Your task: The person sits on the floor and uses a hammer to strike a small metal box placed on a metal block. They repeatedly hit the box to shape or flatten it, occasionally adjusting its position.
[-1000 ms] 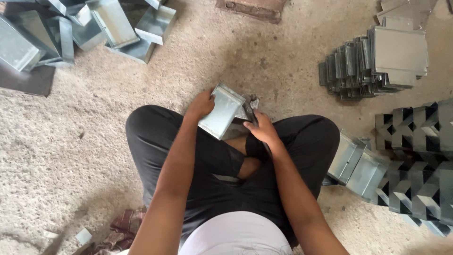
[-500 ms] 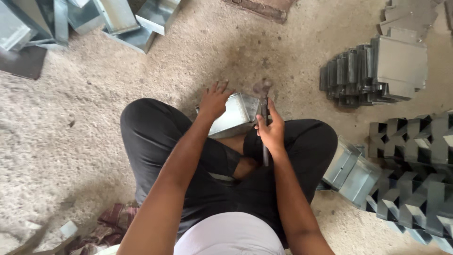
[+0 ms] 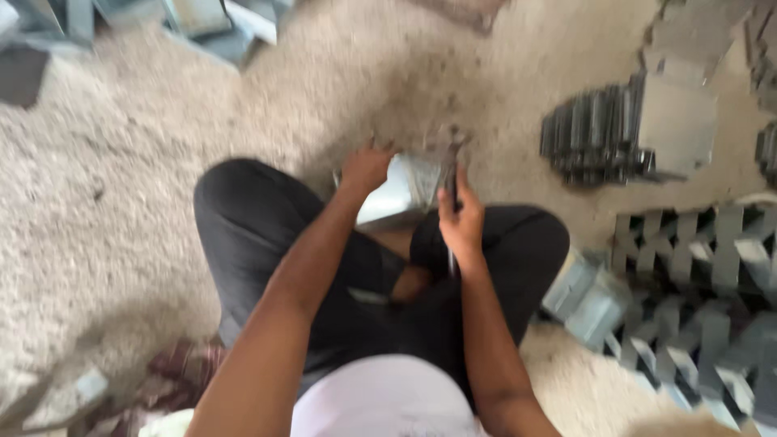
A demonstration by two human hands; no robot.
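Left hand (image 3: 366, 168) spread flat on metal box (image 3: 401, 193), resting on knees; right hand (image 3: 461, 220) closed around hammer (image 3: 450, 174) (blurred). Risk: box slipping or fingers struck, given hands close together.

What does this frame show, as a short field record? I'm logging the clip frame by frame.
Setting: person seated cross-legged on a sandy floor
Left hand: rests on top of a folded sheet-metal box
Right hand: closed around a thin dark tool held against the box
Right side: stacked flat metal pieces, row of cut blanks
Top left: more metal boxes
Sharpness: motion-blurred
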